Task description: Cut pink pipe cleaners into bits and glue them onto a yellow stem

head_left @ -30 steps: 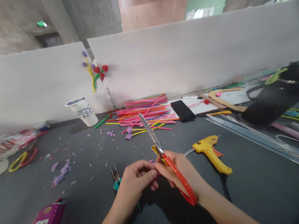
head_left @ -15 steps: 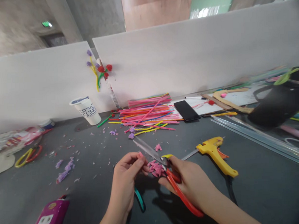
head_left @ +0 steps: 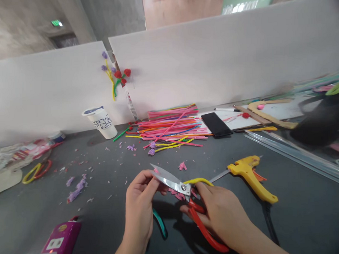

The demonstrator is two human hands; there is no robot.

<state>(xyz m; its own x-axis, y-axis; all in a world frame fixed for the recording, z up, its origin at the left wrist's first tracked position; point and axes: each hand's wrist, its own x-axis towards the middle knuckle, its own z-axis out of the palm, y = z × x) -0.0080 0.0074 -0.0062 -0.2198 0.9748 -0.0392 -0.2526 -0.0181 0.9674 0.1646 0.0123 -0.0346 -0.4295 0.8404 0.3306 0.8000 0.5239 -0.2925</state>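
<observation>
My right hand [head_left: 224, 210] grips scissors [head_left: 171, 181] with red and yellow handles, their blades pointing left toward my other hand. Between thumb and fingers, my left hand [head_left: 141, 204] pinches a short pink pipe cleaner [head_left: 156, 171]; its tip shows at the blades, which lie across my fingertips. Below the blades, a small heap of pink snippets [head_left: 179, 196] is partly covered by the scissors. Another pink bit [head_left: 182, 166] lies farther back. A teal-handled tool [head_left: 160, 223] rests beside my left wrist, its other end hidden.
A yellow glue gun [head_left: 250, 172] lies to the right. Bundled pipe cleaners [head_left: 169, 127], a phone [head_left: 216, 124] and a white cup [head_left: 102, 123] stand along the white partition [head_left: 197, 63]. Leftward are purple scraps [head_left: 78, 187], other scissors [head_left: 36, 172] and a purple power strip [head_left: 62, 240].
The scissors have come closer to my left hand, and their blades now reach the pink pipe cleaner at its fingertips. The whole view has shifted slightly.
</observation>
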